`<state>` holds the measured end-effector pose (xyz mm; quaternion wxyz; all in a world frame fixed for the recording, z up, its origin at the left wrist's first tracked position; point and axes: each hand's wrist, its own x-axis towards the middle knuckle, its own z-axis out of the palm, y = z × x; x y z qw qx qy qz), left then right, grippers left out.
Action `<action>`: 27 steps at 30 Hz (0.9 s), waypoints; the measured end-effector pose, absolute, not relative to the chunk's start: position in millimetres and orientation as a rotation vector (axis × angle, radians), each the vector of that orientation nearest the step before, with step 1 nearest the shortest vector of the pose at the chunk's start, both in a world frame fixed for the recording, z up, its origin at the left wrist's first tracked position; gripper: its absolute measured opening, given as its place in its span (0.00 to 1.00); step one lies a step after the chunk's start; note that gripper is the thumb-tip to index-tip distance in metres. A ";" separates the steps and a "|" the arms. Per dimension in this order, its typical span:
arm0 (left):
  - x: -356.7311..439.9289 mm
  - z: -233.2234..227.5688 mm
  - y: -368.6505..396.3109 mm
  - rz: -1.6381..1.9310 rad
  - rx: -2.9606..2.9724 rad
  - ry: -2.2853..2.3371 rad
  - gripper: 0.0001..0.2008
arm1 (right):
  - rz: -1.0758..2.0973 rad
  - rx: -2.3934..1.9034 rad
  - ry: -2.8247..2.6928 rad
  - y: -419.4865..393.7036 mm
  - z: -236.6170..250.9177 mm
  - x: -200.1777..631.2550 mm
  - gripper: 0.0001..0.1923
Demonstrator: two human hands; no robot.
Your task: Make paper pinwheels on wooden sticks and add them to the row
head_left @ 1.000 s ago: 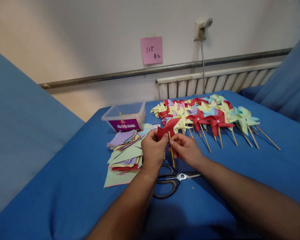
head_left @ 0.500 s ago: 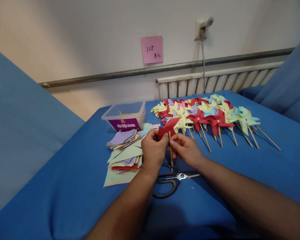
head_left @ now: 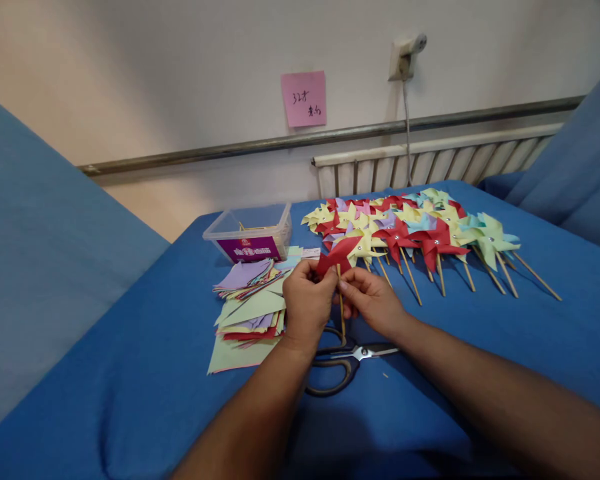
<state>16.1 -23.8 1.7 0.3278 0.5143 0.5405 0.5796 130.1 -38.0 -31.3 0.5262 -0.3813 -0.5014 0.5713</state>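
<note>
Between my hands is a red paper pinwheel (head_left: 339, 257) with a thin wooden stick (head_left: 341, 312) pointing down toward me. My left hand (head_left: 307, 297) is closed on the pinwheel's left side, its thumb by the top of the stick. From the right, my right hand (head_left: 373, 300) pinches close to the stick's upper end; its fingertips are partly hidden behind the stick. Just below my hands, black-handled scissors (head_left: 353, 357) lie on the blue cloth, blades pointing right and partly covered by my right forearm.
Several finished pinwheels (head_left: 437, 243) in mixed colours lie behind and right. Left of my hands are stacked coloured papers (head_left: 250, 303), with a clear plastic box (head_left: 253, 233) holding sticks behind them. A blue cloth (head_left: 155, 373) covers the surface; a radiator (head_left: 430, 160) runs along the wall.
Almost nothing differs. Both hands keep the same hold on the pinwheel, which has shifted very slightly.
</note>
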 end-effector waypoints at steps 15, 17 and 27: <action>16.9 -0.8 -26.2 1.507 1.366 1.430 0.07 | 1.406 -0.893 -1.200 -36.5 -35.0 129.9 0.21; 16.0 -2.4 -25.7 1.511 1.394 1.451 0.07 | 1.413 -0.881 -1.193 -36.6 -34.3 129.9 0.21; 15.8 0.0 -25.8 1.503 1.484 1.527 0.06 | 1.403 -0.863 -1.182 -37.0 -32.3 129.2 0.20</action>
